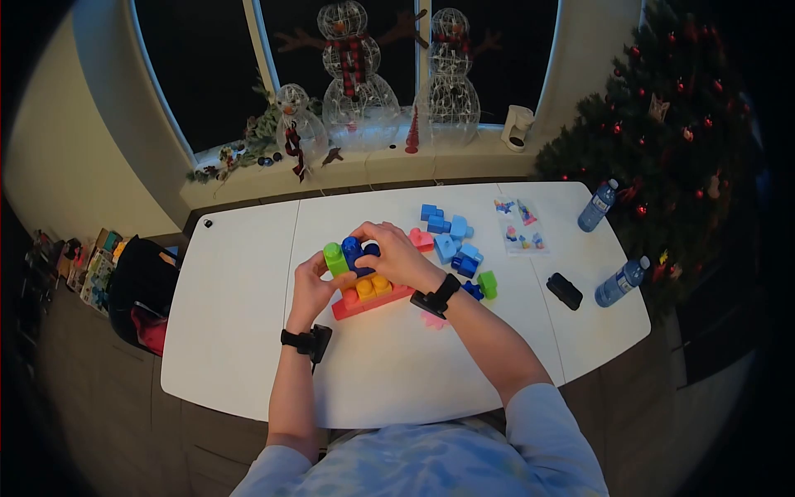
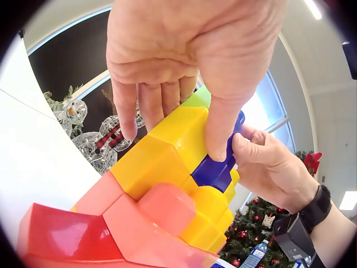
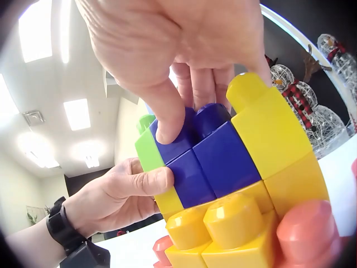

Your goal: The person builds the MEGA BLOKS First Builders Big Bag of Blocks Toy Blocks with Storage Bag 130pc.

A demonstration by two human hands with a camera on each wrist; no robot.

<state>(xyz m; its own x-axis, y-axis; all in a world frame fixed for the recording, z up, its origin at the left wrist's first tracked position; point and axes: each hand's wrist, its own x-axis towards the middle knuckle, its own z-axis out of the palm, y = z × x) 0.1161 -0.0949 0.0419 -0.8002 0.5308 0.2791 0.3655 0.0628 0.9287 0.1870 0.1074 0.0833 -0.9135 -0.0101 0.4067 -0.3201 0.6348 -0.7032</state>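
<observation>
A stack of toy blocks stands on the table, with pink and red blocks (image 1: 352, 308) at its base and yellow blocks (image 2: 175, 139) above. Dark blue blocks (image 3: 227, 159) sit near the top, beside a light green block (image 1: 334, 260). The left hand (image 1: 313, 290) grips the stack's left end, its thumb on the dark blue side in the left wrist view and fingers behind. From above, the right hand (image 3: 178, 33) pinches a dark blue block between its thumb and fingers, which are partly hidden behind it.
Loose light blue blocks (image 1: 445, 248), a pink block (image 1: 421, 240) and a green block (image 1: 487, 285) lie right of the stack. Farther right are a picture sheet (image 1: 522, 228), a black case (image 1: 565, 291) and two water bottles (image 1: 597, 207).
</observation>
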